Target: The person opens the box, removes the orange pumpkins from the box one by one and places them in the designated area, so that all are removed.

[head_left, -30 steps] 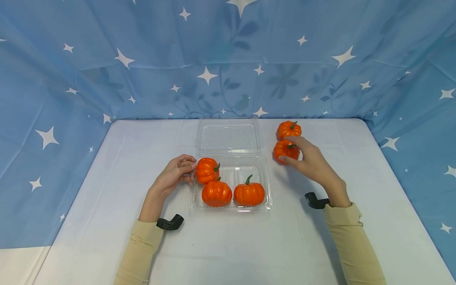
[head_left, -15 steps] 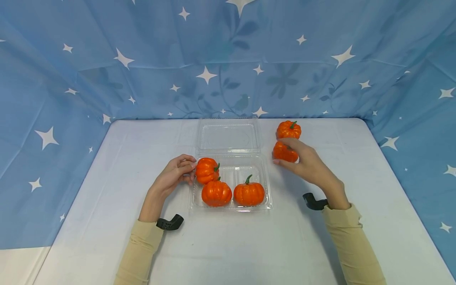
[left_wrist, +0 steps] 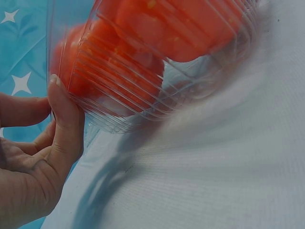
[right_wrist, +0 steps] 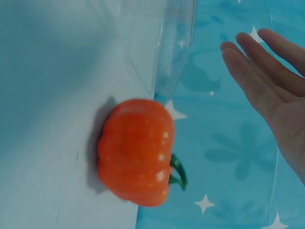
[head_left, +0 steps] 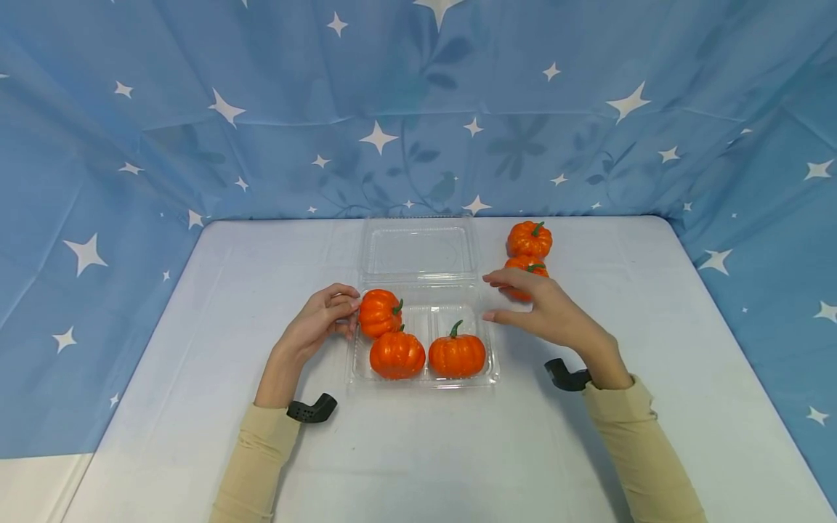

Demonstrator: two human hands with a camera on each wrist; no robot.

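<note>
A clear plastic clamshell box (head_left: 488, 374) lies with its lid (head_left: 418, 250) folded back. Inside it sit three small orange pumpkins: one at the upper left (head_left: 379, 314), another below it (head_left: 397, 356), and one at the right (head_left: 457, 354). My left hand (head_left: 320, 319) pinches the box's left rim between thumb and finger, as the left wrist view shows up close. Above the table at the box's right side, my right hand (head_left: 543, 305) holds nothing, its fingers (right_wrist: 257, 88) extended. It partly covers a pumpkin (head_left: 523, 263) lying beyond it in the head view.
A further pumpkin (head_left: 530, 239) lies behind that one, near the table's back edge. White cloth covers the table (head_left: 418, 450). A blue star-patterned curtain (head_left: 275, 131) hangs along the back and sides.
My right hand has moved left and towards me, away from the near loose pumpkin, which stays in place. My left hand keeps its place at the box's rim.
</note>
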